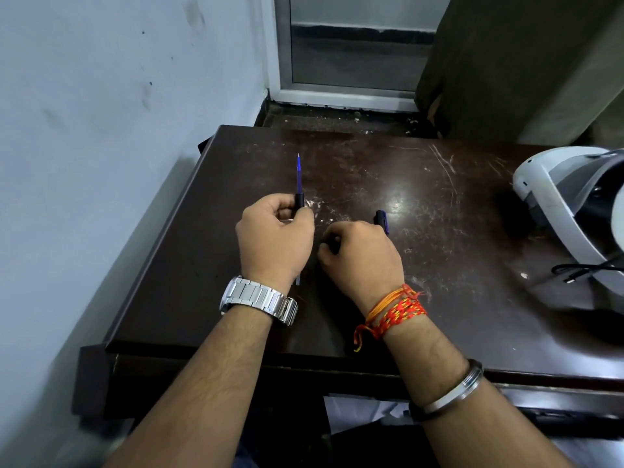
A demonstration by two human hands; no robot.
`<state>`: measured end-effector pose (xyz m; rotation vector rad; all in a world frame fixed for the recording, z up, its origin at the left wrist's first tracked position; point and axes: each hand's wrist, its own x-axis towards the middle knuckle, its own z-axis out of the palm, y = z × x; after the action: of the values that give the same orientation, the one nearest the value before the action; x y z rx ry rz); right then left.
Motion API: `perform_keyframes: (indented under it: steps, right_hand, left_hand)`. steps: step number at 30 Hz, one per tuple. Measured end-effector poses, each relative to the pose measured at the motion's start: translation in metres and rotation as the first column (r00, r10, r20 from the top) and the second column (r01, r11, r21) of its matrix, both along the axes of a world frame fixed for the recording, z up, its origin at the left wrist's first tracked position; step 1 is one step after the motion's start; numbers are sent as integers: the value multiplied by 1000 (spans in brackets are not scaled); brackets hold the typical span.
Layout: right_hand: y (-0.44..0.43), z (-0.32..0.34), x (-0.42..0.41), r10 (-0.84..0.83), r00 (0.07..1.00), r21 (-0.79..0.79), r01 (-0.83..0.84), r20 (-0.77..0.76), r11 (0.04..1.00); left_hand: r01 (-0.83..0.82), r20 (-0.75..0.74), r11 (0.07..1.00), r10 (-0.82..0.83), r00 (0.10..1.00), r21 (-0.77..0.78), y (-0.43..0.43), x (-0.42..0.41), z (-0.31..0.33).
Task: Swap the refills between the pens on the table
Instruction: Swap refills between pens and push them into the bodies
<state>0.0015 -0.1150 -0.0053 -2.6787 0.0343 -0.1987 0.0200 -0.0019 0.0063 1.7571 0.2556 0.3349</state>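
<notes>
Your left hand (pixel 275 236) grips the blue refill (pixel 299 175) upright; your right hand (pixel 363 256) closes on a dark pen (pixel 381 221).

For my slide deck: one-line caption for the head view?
Left hand holds a blue pen tip-up over the table; right hand grips a dark pen part.

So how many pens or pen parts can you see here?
3. A blue pen held upright in the left hand; a dark part in the right hand; a purple pen just behind that hand. The hands may hide more.
</notes>
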Motion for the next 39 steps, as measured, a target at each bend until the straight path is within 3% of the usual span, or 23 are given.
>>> perform_keyframes:
  steps: [4, 7, 9, 12, 14, 16, 19, 28, 36, 39]
  right_hand:
    - [0, 2, 1, -65, 994, 199, 48, 82, 979]
    - [-5, 6, 5, -214, 950, 489, 79, 228, 869]
    - [-11, 9, 10, -318, 914, 668, 74, 251, 741]
    - [-21, 16, 19, -418, 895, 906, 37, 157, 421]
    - [-26, 19, 21, -427, 896, 972, -20, 122, 236]
    - [-29, 20, 21, -407, 905, 982, -57, 127, 180]
    - [-29, 20, 20, -384, 912, 982, -84, 143, 168]
    - [-28, 20, 19, -315, 940, 967, -47, 128, 252]
    - [-24, 17, 19, -215, 970, 947, -44, 117, 320]
    - [-18, 15, 17, -148, 982, 921, -54, 119, 385]
  left_hand:
    - [22, -27, 1000, -22, 999, 1, -2, -1, -1]
    - [107, -59, 994, -105, 993, 29, -4, -3, -2]
    - [205, -94, 978, -201, 975, 38, -6, -6, -2]
    - [334, -156, 942, -328, 932, 18, -11, -11, -2]
    - [389, -189, 920, -375, 908, 42, -15, -14, -1]
    - [427, -204, 902, -408, 890, 58, -16, -16, 1]
    - [451, -206, 888, -426, 881, 94, -17, -17, 1]
    - [453, -213, 872, -415, 885, 184, -15, -17, 1]
    - [388, -171, 899, -357, 918, 204, -15, -16, 3]
    - [337, -103, 915, -322, 941, 223, -13, -14, 4]
